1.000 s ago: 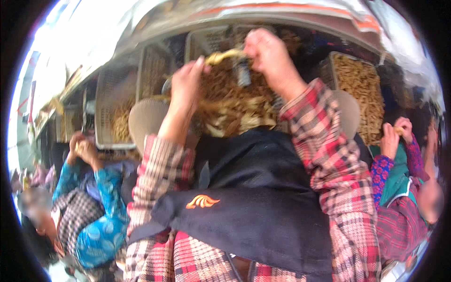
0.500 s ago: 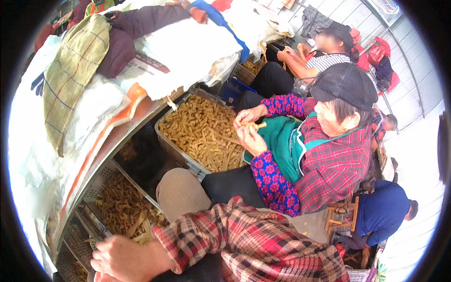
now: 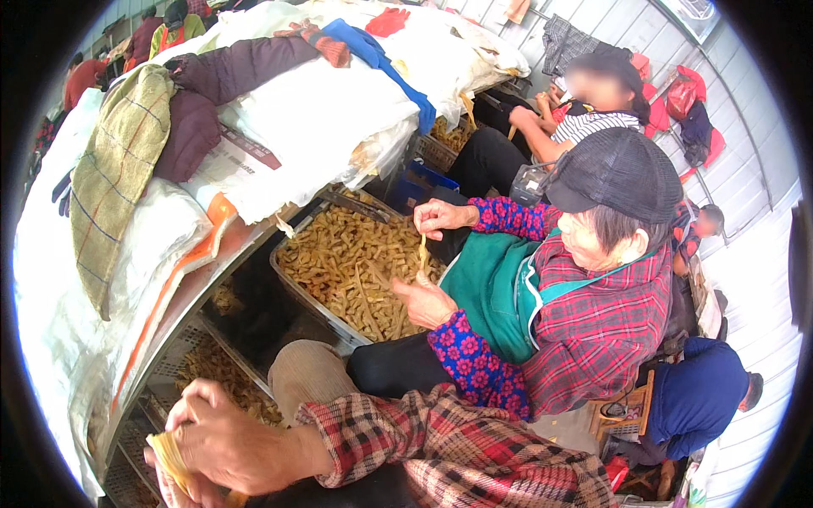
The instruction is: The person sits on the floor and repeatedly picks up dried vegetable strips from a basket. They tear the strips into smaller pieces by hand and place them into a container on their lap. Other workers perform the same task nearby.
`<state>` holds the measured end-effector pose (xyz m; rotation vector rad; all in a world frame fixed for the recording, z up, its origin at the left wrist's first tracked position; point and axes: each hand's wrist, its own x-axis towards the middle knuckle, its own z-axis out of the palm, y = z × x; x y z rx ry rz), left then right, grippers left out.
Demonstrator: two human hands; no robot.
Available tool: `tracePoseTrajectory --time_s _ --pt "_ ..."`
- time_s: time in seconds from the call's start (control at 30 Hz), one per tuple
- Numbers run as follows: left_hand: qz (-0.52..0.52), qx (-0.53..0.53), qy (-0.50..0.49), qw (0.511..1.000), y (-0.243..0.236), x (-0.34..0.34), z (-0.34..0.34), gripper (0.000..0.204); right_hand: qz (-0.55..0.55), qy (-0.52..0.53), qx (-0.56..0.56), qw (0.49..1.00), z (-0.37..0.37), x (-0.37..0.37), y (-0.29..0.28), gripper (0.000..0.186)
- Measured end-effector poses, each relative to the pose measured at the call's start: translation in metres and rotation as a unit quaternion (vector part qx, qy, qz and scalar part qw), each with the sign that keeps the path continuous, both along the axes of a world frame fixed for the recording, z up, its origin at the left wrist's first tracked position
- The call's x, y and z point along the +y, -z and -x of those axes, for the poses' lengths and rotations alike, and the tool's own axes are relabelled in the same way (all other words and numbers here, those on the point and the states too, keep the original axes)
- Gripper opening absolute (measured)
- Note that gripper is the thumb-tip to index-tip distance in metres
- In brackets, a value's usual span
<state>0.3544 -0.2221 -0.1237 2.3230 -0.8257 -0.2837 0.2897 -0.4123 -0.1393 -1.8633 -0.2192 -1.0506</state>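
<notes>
Low at the left edge of the lap area, my right hand [image 3: 246, 444], in a plaid sleeve, is closed with its fingers on a pale-yellow flat strip [image 3: 172, 461]. The strip bends around the fingers of my left hand [image 3: 201, 489], which shows only in part beneath the right one at the lower edge. My left fingers are curled in against the strip. Just beyond my hands is a crate of brown, knotted-looking pieces [image 3: 241, 391], partly covered by my right hand.
A co-worker in a cap [image 3: 622, 169] sits close on my right, stretching a similar strip [image 3: 423, 251] above a crate [image 3: 279, 275] full of yellow-brown pieces. White sheeting [image 3: 296, 127] covers the table at left, with a checked cloth [image 3: 127, 169] and dark jacket [image 3: 190, 127] on it. Other people sit further off.
My right hand has lifted and turned, and the yellow strip now shows between my hands. The co-worker's hands have moved apart, with a strip between them. The view has shifted slightly.
</notes>
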Motion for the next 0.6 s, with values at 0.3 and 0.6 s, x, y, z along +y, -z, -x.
tracePoseTrajectory --time_s 0.3,0.6 --pt "-0.062 -0.079 0.044 0.994 -0.023 -0.032 0.024 0.033 0.153 -0.046 0.154 0.975 0.010 -0.008 0.011 0.024" --pt "0.057 0.329 -0.150 0.931 -0.025 -0.021 0.024 0.046 -0.556 -0.317 0.137 0.756 0.007 -0.003 0.009 0.008"
